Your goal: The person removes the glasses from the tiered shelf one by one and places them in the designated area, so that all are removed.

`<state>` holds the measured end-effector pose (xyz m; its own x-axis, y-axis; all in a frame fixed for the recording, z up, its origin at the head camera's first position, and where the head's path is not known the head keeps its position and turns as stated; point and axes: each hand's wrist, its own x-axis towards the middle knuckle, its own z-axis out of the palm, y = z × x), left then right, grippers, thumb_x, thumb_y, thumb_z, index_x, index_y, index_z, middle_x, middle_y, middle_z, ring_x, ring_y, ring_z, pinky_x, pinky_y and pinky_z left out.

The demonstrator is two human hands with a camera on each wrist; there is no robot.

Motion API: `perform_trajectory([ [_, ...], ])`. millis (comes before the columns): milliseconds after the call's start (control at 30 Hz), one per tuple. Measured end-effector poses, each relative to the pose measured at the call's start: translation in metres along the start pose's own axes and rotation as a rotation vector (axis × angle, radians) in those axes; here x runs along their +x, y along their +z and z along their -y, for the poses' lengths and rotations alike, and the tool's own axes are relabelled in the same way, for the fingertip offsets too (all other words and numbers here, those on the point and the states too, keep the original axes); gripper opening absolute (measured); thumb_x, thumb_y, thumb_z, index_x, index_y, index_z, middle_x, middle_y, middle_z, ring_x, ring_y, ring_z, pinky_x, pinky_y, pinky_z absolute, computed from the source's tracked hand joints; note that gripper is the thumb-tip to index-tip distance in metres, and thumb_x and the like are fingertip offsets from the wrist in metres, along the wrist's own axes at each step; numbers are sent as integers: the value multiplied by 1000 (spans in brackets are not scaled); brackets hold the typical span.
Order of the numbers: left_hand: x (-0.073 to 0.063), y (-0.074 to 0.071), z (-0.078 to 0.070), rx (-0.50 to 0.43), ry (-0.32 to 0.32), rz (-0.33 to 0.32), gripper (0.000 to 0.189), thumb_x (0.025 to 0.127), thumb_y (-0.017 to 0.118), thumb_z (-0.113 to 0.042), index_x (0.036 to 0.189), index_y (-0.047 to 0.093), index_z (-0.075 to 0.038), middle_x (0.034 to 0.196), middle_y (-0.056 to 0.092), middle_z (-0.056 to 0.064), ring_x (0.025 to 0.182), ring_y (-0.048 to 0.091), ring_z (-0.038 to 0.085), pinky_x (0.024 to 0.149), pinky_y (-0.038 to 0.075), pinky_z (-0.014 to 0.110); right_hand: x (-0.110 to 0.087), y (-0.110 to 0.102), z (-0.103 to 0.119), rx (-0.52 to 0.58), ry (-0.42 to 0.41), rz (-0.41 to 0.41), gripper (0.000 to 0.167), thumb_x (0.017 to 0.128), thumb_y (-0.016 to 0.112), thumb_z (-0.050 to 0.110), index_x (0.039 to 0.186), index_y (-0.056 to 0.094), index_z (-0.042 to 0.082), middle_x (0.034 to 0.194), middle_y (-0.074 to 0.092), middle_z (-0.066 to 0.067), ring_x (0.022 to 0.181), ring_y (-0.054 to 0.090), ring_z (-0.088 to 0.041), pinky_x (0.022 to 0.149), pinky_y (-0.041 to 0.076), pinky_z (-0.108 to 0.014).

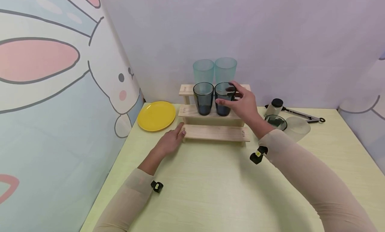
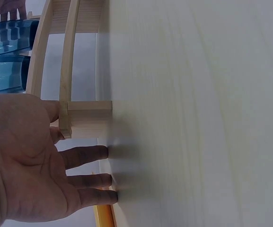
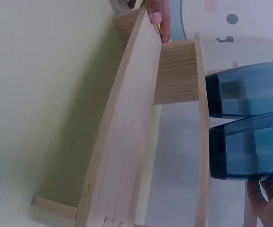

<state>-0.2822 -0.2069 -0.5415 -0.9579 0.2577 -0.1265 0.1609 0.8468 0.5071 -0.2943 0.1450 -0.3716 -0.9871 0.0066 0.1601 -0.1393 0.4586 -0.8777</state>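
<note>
Our right hand (image 1: 244, 105) holds the right-hand dark glass (image 1: 223, 110) at the middle step of the wooden rack (image 1: 215, 132): the thumb lies across its near side and the fingers reach round its right side by the rim, so the glass sits between them. Its base is at the board; whether it bears fully there, we cannot tell. Just left, a second dark glass (image 1: 204, 98) stands upright. With our left hand (image 1: 169, 140) we pinch the lowest board's left end between thumb and index finger; the other three fingers stretch straight, slightly spread, toward the tabletop (image 1: 204, 178).
</note>
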Motion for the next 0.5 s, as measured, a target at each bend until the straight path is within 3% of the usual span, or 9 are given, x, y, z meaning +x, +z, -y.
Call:
perform_trajectory([
  [233, 1, 0, -1, -2, -8, 6, 92, 102, 16, -90, 178, 22, -38, 161, 62, 16, 151, 57, 42, 123, 46, 63, -5, -11, 2, 29, -14, 20, 94, 85, 94, 57, 166, 50, 39, 151, 70, -1, 135, 65, -29, 105, 55, -49],
  [500, 1, 1, 0, -20, -7, 1, 91, 104, 17, -88, 178, 22, -35, 163, 60, 20, 152, 55, 45, 123, 44, 67, -14, -32, 7, 63, -34, 38, 92, 85, 95, 55, 165, 51, 39, 153, 68, 0, 141, 63, -26, 114, 54, -54],
])
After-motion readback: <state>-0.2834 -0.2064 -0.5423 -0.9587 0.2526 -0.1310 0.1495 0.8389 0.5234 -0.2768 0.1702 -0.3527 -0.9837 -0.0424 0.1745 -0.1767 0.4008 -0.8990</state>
